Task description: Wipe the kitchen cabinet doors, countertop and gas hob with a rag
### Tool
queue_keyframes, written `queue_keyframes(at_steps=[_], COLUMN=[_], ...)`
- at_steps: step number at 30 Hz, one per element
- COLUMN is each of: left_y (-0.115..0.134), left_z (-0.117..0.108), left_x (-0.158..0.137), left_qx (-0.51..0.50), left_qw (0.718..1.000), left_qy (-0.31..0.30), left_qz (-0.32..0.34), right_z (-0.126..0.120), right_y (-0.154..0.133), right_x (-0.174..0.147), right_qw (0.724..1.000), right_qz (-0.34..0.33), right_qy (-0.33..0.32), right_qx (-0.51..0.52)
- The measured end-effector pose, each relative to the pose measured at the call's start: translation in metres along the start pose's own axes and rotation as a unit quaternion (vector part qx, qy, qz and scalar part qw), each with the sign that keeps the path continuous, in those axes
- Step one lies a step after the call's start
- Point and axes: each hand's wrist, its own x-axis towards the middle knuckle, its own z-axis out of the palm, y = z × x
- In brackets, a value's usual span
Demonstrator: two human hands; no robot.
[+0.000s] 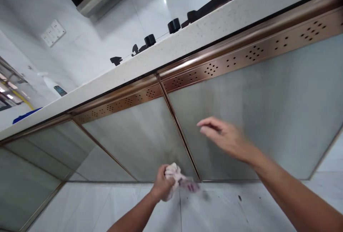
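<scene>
Cabinet door point(276, 110): frosted, right side. Right hand point(227, 138): in front of this door, thumb and fingers slightly apart, nothing visible between. Left hand point(162, 183): grip clamped on the cloth point(174, 170), low and left of the door. Cloth: likely light, soft, limp; hold at the bunched part

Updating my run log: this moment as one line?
left hand: grips cloth | right hand: nothing visible held, before cabinet door

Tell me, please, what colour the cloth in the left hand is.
The cloth is pinkish-white with blurred purplish markings, seen best in the head view.
</scene>
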Motion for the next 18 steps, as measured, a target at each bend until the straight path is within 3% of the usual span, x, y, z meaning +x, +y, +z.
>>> queue_keyframes(at_steps=[2, 5, 9, 13, 16, 18], left_y=[0.021, 0.058, 0.090, 0.098, 0.100, 0.099], left_z=[-0.006, -0.012, -0.002, 0.012, 0.012, 0.004], left_x=[0.000, -0.008, -0.032, -0.048, -0.054, -0.060], left_qx=[-0.035, -0.077, -0.178, -0.308, -0.383, -0.373], left_qw=[0.999, 0.996, 0.982, 0.950, 0.919, 0.923], left_qy=[-0.002, -0.033, -0.047, -0.028, -0.077, -0.099], left_qz=[-0.001, 0.028, 0.036, -0.048, -0.052, -0.016], right_z=[0.027, 0.071, 0.120, 0.154, 0.159, 0.148], right_y=[0.016, 0.032, 0.033, 0.026, 0.023, 0.020], right_x=[-0.010, -0.031, -0.063, -0.091, -0.094, -0.081], right_qw=[0.992, 0.974, 0.962, 0.949, 0.953, 0.968], right_qz=[0.032, 0.099, 0.111, 0.127, 0.175, 0.157], right_qy=[-0.126, -0.193, -0.182, -0.153, -0.094, -0.065], right_qx=[0.008, 0.061, 0.168, 0.246, 0.229, 0.184])
